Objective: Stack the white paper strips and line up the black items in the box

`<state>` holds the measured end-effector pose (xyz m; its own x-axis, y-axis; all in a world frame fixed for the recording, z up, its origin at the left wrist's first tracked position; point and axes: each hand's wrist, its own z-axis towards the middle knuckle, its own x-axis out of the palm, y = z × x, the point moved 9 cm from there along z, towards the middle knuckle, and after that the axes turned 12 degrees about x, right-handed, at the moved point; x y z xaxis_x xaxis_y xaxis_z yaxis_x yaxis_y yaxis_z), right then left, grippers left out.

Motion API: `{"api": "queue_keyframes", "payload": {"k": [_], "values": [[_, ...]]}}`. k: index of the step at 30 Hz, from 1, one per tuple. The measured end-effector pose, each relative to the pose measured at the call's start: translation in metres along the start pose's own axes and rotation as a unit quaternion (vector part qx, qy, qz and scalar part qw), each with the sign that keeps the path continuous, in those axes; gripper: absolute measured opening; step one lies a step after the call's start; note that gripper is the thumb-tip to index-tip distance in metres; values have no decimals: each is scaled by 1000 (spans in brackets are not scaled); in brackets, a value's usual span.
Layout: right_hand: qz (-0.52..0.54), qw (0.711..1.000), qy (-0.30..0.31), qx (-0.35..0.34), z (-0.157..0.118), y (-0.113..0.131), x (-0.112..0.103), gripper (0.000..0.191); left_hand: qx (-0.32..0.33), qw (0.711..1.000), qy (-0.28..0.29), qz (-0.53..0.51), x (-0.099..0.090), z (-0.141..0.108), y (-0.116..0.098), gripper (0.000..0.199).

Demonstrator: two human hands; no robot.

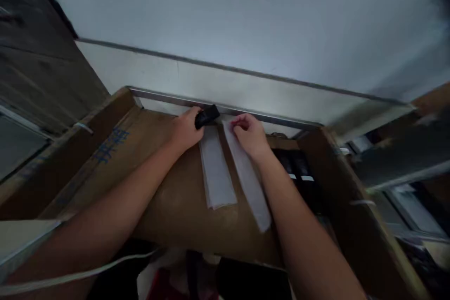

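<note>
open carton, black items inside

Blue printed characters mark the cardboard box flap at left, too blurred to read; no other text, label or number is legible.

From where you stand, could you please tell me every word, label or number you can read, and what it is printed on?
Blue printed characters on the brown cardboard box flap: too blurred to read.
Small white labels on the black items inside the box: too small to read.
Nothing else carries legible text.
</note>
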<state>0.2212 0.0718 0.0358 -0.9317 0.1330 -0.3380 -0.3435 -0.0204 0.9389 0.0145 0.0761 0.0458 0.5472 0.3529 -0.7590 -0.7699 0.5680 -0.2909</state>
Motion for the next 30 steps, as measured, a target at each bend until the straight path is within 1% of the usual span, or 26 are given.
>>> {"api": "queue_keyframes", "payload": {"k": [2,5,7,8,10,11,13,15,18,20,24,27,30], "values": [[19,999,-35,-13,-2,1,6,15,-11,1000,5,-2,1,0,2,44],[39,996,-85,-10,-4,0,11,15,-16,1000,7,-6,2,0,2,44],[37,993,-110,11,-7,-2,10,19,-13,1000,6,-8,1,0,1,44],[20,993,-110,29,-8,-3,10,23,-13,1000,6,-9,1,0,1,43],[-47,993,-83,69,-13,-4,9,34,-15,1000,8,-10,-1,0,0,42],[-90,991,-54,87,-16,-4,9,41,-17,1000,9,-10,-1,0,-1,42],[-155,981,19,117,-25,-5,10,50,-18,1000,10,-12,-2,0,-2,41],[-168,967,100,164,-35,-10,11,56,-17,1000,7,-15,-3,0,-3,40],[-174,940,199,217,-49,-15,14,55,-16,1000,2,-15,-3,1,-2,39],[-182,927,236,226,-54,-14,16,49,-15,1000,-1,-13,-3,1,-2,40],[-179,922,259,228,-56,-10,16,42,-8,1000,-7,-12,-1,0,1,42],[-133,932,255,223,-55,-4,18,36,-5,1000,-13,-14,0,-1,3,41],[-79,946,232,214,-50,0,23,27,-8,1000,-14,-13,2,-1,4,41]]}}
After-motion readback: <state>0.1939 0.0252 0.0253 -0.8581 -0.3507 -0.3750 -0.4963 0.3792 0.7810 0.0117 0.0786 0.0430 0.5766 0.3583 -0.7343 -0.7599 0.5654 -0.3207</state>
